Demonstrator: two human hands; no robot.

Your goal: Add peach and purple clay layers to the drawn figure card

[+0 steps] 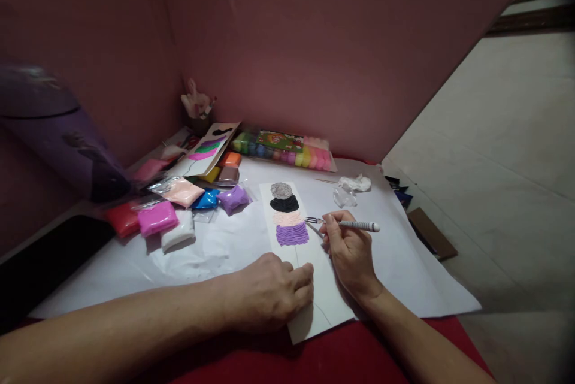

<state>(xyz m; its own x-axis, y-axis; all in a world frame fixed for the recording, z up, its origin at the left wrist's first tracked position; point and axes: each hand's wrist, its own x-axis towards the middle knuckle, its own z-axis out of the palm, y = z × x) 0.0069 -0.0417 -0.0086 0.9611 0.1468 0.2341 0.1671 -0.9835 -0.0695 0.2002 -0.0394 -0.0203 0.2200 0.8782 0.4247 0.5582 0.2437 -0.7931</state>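
Note:
A narrow white card [314, 288] lies on a big white sheet [395, 264]. On it sit stacked patches of textured clay: grey, black, pale pink and purple [291, 233]. My right hand [350, 252] pinches a small fork [341, 224] with a white ridged handle, its tines touching the right edge of the pale pink patch. My left hand [269, 291] rests curled with fingers closed on the card's lower left, pressing it down.
Bags of coloured clay [157, 217] in pink, red, white, blue and purple lie at the left. A clay box [283, 147] stands by the pink wall, beside a striped sample card [209, 149]. Crumpled plastic [353, 186] lies behind the fork. A purple object [58, 132] juts in at left.

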